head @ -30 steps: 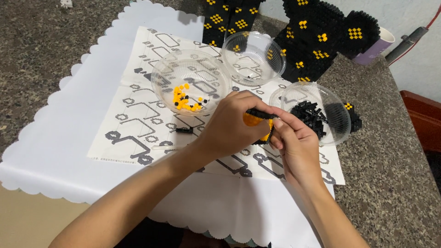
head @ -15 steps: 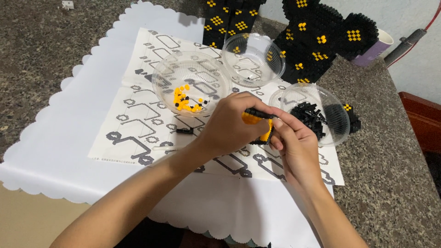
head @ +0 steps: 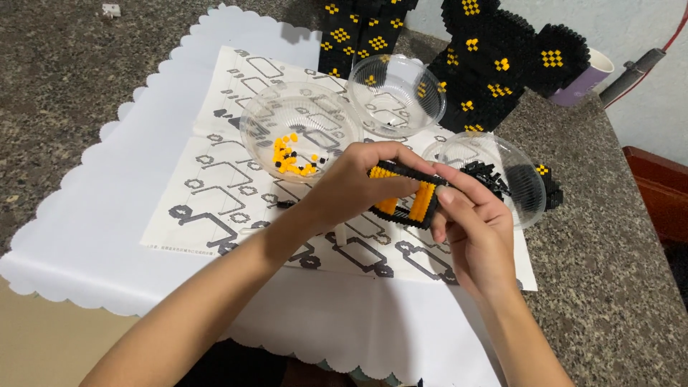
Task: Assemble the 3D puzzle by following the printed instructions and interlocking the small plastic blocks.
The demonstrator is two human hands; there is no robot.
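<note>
Speckled grey stone forms the surface (head: pixel 72 86), and over its left part lies a white scalloped cloth (head: pixel 93 229) that bears a printed instruction sheet (head: pixel 215 193) covered in black outline diagrams. On that sheet stands a clear plastic bowl (head: pixel 301 132) holding a small heap of orange and black pieces (head: pixel 290 156). A second clear bowl (head: pixel 395 95) sits just behind and to the right of it, with what looks like a single dark piece inside, though the view is too small to be sure. The left hand (head: pixel 358 188) reaches in from the lower left and closes over the left end of a small black-and-orange block assembly (head: pixel 405 197), its fingers wrapped around the top. The assembly is held above the sheet, between the two hands. The right hand (head: pixel 473 229) grips the assembly's right end, thumb and fingertips pinching it from the side. Just behind the right hand stands a third clear bowl (head: pixel 494 175) filled with black pieces (head: pixel 491 179). At the back of the surface rise large black block figures (head: pixel 494 61) dotted with orange squares. Further right, behind them, stands a pale purple cup (head: pixel 584 82), and beside it a dark grey rod-like tool (head: pixel 634 72) leans toward the wall. A red-brown wooden edge (head: pixel 663 190) shows at the far right.
</note>
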